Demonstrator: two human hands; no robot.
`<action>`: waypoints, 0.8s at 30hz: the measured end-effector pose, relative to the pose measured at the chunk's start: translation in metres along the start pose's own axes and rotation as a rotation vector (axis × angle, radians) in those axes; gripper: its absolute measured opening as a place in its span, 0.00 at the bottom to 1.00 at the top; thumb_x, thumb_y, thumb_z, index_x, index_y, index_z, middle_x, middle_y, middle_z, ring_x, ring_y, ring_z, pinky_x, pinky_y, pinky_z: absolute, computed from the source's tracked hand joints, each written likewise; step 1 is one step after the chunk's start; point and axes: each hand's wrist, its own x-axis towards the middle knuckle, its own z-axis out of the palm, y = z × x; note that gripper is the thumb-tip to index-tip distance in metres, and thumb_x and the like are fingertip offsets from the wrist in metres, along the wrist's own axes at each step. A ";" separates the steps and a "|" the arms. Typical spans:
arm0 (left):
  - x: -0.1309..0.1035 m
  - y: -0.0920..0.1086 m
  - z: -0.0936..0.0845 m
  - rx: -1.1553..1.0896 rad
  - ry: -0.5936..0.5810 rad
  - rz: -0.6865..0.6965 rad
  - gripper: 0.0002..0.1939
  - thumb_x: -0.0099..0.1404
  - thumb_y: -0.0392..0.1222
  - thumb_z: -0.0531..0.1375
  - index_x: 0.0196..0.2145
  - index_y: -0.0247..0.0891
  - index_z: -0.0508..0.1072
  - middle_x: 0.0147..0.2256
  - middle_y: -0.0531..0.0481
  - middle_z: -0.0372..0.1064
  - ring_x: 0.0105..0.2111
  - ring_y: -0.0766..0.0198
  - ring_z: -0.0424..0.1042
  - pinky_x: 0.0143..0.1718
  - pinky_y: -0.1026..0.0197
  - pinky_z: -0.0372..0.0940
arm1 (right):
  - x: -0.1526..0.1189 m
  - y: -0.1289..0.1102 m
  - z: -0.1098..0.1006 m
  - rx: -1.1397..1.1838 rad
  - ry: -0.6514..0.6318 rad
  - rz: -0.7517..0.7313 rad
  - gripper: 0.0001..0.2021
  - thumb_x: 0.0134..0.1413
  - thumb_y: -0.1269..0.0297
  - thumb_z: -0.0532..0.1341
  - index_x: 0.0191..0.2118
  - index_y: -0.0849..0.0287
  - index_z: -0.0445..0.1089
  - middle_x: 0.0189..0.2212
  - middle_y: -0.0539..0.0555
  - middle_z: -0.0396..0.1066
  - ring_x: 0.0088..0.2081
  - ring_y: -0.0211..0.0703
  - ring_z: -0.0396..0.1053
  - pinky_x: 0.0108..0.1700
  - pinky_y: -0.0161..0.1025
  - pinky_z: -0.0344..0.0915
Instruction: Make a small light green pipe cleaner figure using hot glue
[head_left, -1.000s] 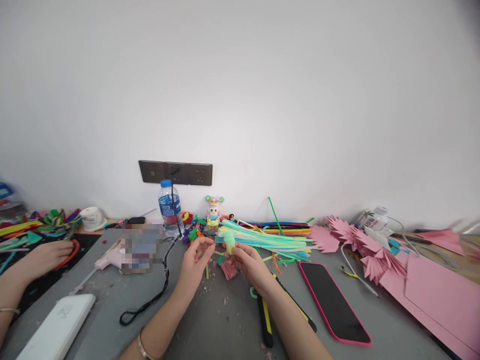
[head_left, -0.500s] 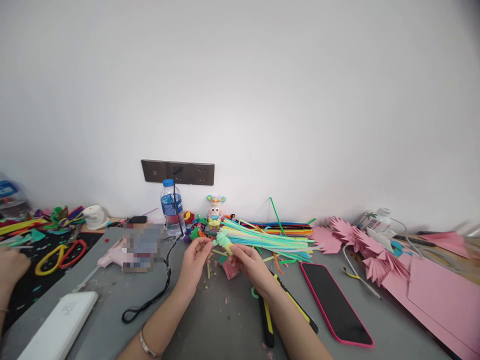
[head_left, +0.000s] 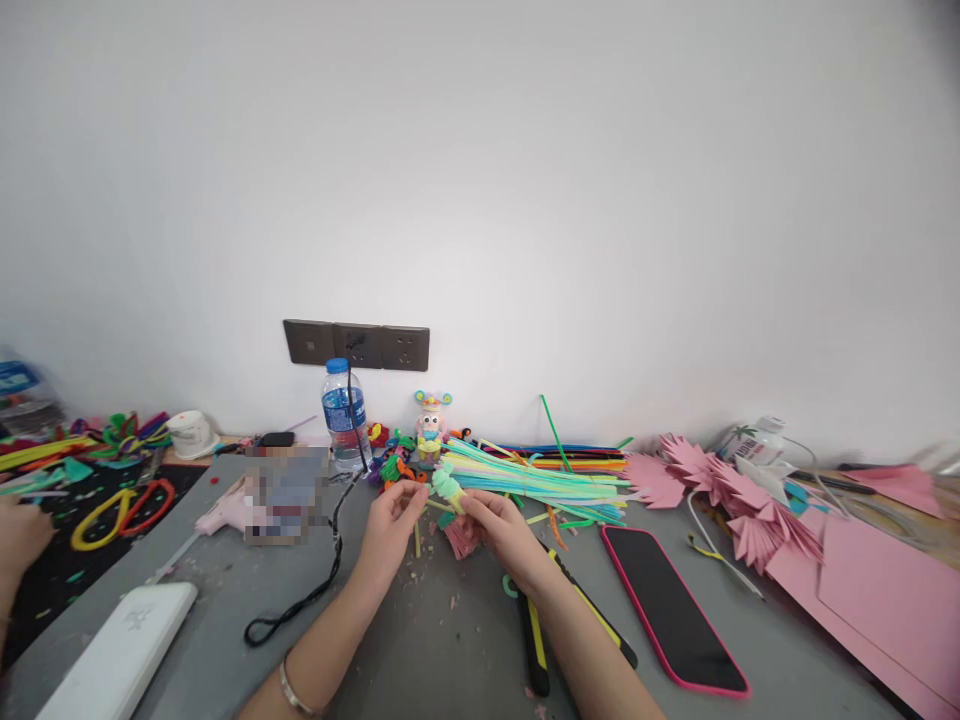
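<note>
My right hand pinches the pale yellow lower end of a small fuzzy pipe-cleaner piece, whose swirled top is mint green. Close by on its left side is my left hand, thumb and fingertips pressed together; whether something thin is between them I cannot make out. Behind the hands lies a bundle of pastel pipe cleaners. A small figurine stands at its left end. Below the piece, a pink fringed scrap rests on the grey mat.
A tool with black-and-yellow handles lies partly under my right forearm, beside a phone. Pink folded paper is at right. Leftward are a water bottle, glue gun, white power bank, scissors and another person's hand.
The mint-green top has tilted slightly more upright. My left fingertips have shifted a little down, and a small gap to the piece seems to show. The other person's hand moved slightly left.
</note>
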 end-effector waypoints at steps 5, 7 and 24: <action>0.002 -0.002 -0.001 0.047 -0.019 0.062 0.17 0.55 0.56 0.61 0.29 0.37 0.73 0.23 0.52 0.66 0.23 0.65 0.62 0.22 0.67 0.55 | 0.001 0.002 0.000 -0.005 0.004 0.005 0.19 0.48 0.46 0.64 0.25 0.60 0.69 0.17 0.46 0.64 0.18 0.34 0.58 0.24 0.33 0.56; 0.002 -0.001 -0.001 0.057 -0.019 0.081 0.17 0.55 0.56 0.61 0.29 0.37 0.73 0.25 0.52 0.68 0.25 0.64 0.64 0.24 0.66 0.57 | 0.002 0.002 0.000 -0.014 0.018 0.005 0.19 0.47 0.46 0.64 0.26 0.60 0.69 0.17 0.46 0.63 0.18 0.34 0.57 0.24 0.33 0.55; 0.001 0.002 -0.002 0.159 -0.031 0.209 0.14 0.60 0.52 0.58 0.28 0.38 0.72 0.29 0.50 0.69 0.30 0.61 0.67 0.31 0.64 0.62 | 0.000 0.002 -0.001 -0.056 -0.012 -0.019 0.19 0.49 0.46 0.63 0.28 0.60 0.70 0.16 0.45 0.60 0.18 0.33 0.54 0.24 0.33 0.52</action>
